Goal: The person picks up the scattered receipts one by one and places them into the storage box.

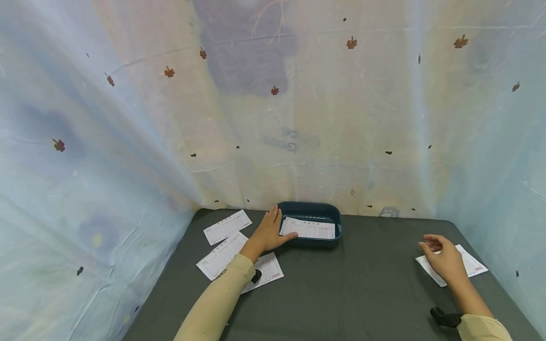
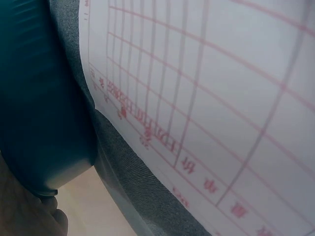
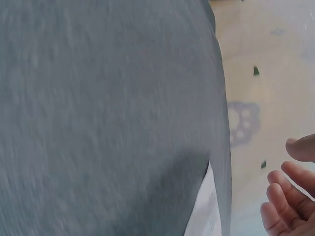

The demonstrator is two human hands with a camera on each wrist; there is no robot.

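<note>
A dark blue tub [image 1: 313, 243] stands at the back middle of the table, with printed paper slips [image 1: 311, 229] lying in it. At its left end is my left hand [image 1: 268, 233], fingers stretched along the left wall and thumb reaching over the front rim. The left wrist view has the fingers [image 2: 54, 211] beside the tub's wall [image 2: 44, 98]. On the right, my right hand [image 1: 445, 260] hovers over white slips [image 1: 472, 264], its fingers loosely bent with nothing between them. The right wrist view shows its fingers [image 3: 283, 204] apart from the slip's corner [image 3: 206, 211].
Left of the tub lie several printed slips: one at the back [image 1: 227, 227], one in the middle [image 1: 219, 255], and one partly under the left forearm [image 1: 268, 269]. A grey cloth [image 1: 354, 289] covers the table. A patterned curtain [image 1: 362, 118] hangs behind and at the sides.
</note>
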